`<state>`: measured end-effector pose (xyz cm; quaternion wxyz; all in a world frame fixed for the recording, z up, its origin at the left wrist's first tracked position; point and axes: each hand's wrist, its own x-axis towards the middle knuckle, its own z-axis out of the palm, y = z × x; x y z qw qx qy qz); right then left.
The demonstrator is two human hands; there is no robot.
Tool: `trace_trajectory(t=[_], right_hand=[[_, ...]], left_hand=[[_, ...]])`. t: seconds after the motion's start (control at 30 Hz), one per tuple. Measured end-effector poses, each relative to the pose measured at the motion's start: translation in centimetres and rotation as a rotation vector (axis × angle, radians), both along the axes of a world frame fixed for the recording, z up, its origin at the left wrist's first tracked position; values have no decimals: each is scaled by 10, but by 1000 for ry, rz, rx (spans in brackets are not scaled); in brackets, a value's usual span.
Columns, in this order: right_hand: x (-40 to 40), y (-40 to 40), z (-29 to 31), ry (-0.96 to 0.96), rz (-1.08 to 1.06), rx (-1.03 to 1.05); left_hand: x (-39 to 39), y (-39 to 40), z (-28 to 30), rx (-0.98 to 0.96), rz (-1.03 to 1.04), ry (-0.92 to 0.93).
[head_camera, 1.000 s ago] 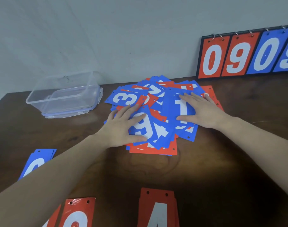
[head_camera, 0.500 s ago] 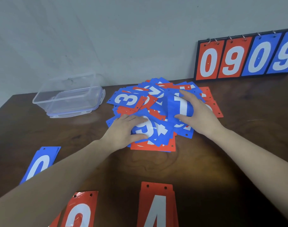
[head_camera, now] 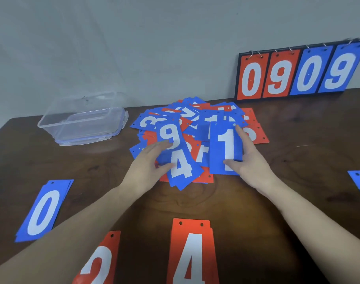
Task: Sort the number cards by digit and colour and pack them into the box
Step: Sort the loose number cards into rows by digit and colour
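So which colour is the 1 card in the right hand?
Blue with a white digit; the head view shows the 1 card in the right hand.

Flip scoreboard point(head_camera: 300, 72) against grey wall point(head_camera: 134, 48)

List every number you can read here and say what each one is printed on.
"0909": flip scoreboard against the wall, two red cards then two blue.
"1": blue card held by the right hand.
"9": blue card under the left hand.
"4": blue card beside it.
"0": blue stack.
"4": red stack.
"2": red stack.
"3": blue card in the pile; the others are unreadable.
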<state>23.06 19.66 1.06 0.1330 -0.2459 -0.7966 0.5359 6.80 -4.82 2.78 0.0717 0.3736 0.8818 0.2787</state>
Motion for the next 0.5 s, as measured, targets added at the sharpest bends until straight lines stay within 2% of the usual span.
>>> trace_trajectory(t=[0.17,0.23,0.37,0.5], right_hand=[[0,-8,3,11,-6,-14],[-3,-9,7,12,-11,-3],[-10,-7,15,-39,-39,22],[-10,-10,14,-36,-72,17]], left_hand=[[-22,19,13,34,114,67],[-40,28,15,-52,115,52],[-63,38,3,-363,40,48],[-65,42,-7,-398,30,45]])
